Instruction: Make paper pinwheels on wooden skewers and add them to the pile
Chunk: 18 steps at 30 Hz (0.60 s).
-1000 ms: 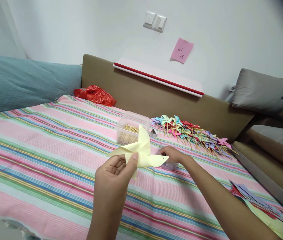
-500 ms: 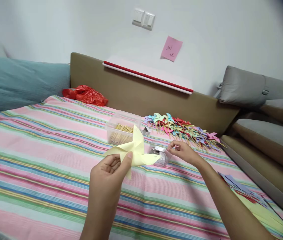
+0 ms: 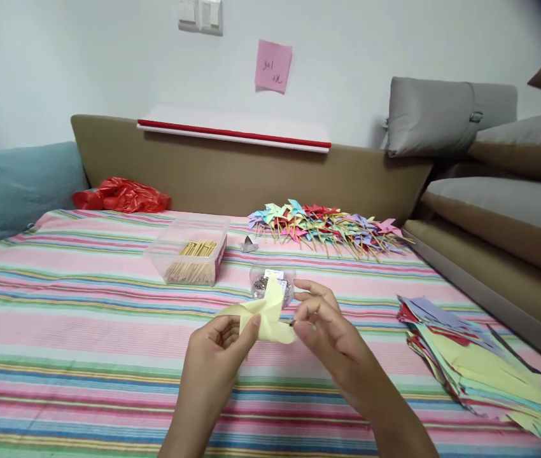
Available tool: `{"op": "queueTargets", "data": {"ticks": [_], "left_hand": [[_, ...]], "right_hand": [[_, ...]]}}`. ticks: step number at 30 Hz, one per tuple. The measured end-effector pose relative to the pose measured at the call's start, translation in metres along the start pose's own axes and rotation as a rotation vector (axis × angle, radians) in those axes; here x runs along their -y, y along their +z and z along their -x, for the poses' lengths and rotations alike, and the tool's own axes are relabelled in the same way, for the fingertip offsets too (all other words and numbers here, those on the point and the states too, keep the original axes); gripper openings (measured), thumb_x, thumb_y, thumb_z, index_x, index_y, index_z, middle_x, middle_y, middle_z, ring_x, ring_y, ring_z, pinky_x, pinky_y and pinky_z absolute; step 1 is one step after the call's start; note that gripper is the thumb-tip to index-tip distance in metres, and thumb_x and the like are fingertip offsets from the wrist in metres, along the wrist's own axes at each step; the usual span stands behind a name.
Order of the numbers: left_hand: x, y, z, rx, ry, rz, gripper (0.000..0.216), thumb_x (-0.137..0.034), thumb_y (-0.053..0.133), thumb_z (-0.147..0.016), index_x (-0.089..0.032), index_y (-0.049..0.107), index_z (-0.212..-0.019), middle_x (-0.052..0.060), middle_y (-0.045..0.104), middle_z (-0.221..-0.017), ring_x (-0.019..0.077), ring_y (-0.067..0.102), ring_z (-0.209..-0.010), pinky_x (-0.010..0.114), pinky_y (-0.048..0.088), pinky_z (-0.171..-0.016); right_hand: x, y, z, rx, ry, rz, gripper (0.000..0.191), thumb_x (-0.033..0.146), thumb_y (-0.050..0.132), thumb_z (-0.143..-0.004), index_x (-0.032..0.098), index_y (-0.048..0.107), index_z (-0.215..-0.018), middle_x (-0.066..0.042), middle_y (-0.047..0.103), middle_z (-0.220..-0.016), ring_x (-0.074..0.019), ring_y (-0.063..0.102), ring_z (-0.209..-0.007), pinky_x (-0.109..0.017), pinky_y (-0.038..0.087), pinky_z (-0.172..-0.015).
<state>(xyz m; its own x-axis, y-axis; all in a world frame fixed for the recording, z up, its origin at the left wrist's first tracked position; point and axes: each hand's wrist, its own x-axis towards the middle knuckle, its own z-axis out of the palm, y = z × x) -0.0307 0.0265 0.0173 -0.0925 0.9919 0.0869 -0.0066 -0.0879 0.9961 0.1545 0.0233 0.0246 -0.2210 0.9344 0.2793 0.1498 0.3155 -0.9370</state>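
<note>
A pale yellow paper pinwheel (image 3: 270,312) is pinched at its middle between the thumb and fingers of my left hand (image 3: 223,340). My right hand (image 3: 330,324) is beside its right blade, thumb and fingertips closed on a small dark metal tack (image 3: 292,323), whose exact shape is too small to make out. Just behind the pinwheel is a small clear tub (image 3: 289,275) of metal bits with a white label, partly hidden by a blade. Left of it, an open clear plastic box (image 3: 156,251) holds many thin wooden sticks (image 3: 194,267).
Finished pinwheels on sticks (image 3: 328,226) lie heaped at the back. Coloured paper sheets (image 3: 480,362) are stacked at the right, near grey cushions (image 3: 504,210). A red plastic bag (image 3: 130,196) lies back left on the striped cloth (image 3: 84,356). A grey folded scrap (image 3: 249,245) is behind the tub.
My right hand has come from the tub to the pinwheel's right blade with the small tack. The pinwheel has turned slightly in my left hand. The camera view has levelled and shifted.
</note>
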Motion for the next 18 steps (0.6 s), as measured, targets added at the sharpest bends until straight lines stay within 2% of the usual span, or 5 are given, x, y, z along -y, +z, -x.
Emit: {"op": "queueTargets", "data": {"ticks": [3,6,9,15,18], "left_hand": [[0.002,0.012,0.002,-0.015,0.029,-0.086,0.019,-0.038,0.076,-0.080,-0.019,0.077,-0.077,0.002,0.071,-0.070,0.0183,0.062,-0.067,0.025,0.047,-0.062],[0.006,0.020,0.003,-0.031,0.050,-0.131,0.020,-0.038,0.076,-0.081,-0.020,0.076,-0.073,0.000,0.066,-0.064,0.0157,0.056,-0.061,0.024,0.044,-0.058],[0.008,0.024,0.003,-0.010,0.029,-0.094,0.020,-0.039,0.076,-0.080,-0.020,0.077,-0.074,-0.001,0.062,-0.061,0.0139,0.051,-0.056,0.024,0.039,-0.052],[0.008,0.025,0.005,0.022,-0.057,0.004,0.027,-0.039,0.079,-0.076,-0.018,0.068,-0.063,-0.003,0.051,-0.055,0.0112,0.044,-0.052,0.022,0.034,-0.047],[0.008,0.025,0.005,0.046,-0.082,0.045,0.031,-0.039,0.080,-0.076,-0.017,0.064,-0.059,-0.003,0.050,-0.056,0.0104,0.044,-0.054,0.021,0.034,-0.048]], "right_hand": [[-0.004,0.003,0.002,0.043,0.018,-0.025,0.014,0.041,0.054,-0.098,0.030,0.059,-0.093,-0.001,0.034,-0.147,-0.0194,0.023,-0.148,-0.035,0.030,-0.118],[-0.010,0.003,0.002,0.041,0.028,0.014,0.010,0.039,0.055,-0.098,0.031,0.061,-0.095,-0.001,0.036,-0.144,-0.0178,0.023,-0.148,-0.032,0.031,-0.118],[-0.012,0.000,0.002,0.025,0.028,0.072,0.011,0.038,0.053,-0.099,0.031,0.061,-0.096,-0.001,0.038,-0.142,-0.0191,0.025,-0.147,-0.034,0.032,-0.118],[-0.010,-0.005,0.003,0.043,0.010,0.132,0.012,0.037,0.052,-0.100,0.031,0.060,-0.095,-0.001,0.042,-0.139,-0.0211,0.029,-0.145,-0.035,0.038,-0.113],[-0.008,-0.005,0.003,0.043,-0.002,0.139,0.013,0.036,0.051,-0.100,0.030,0.060,-0.094,-0.004,0.047,-0.131,-0.0232,0.037,-0.138,-0.038,0.039,-0.111]]}}
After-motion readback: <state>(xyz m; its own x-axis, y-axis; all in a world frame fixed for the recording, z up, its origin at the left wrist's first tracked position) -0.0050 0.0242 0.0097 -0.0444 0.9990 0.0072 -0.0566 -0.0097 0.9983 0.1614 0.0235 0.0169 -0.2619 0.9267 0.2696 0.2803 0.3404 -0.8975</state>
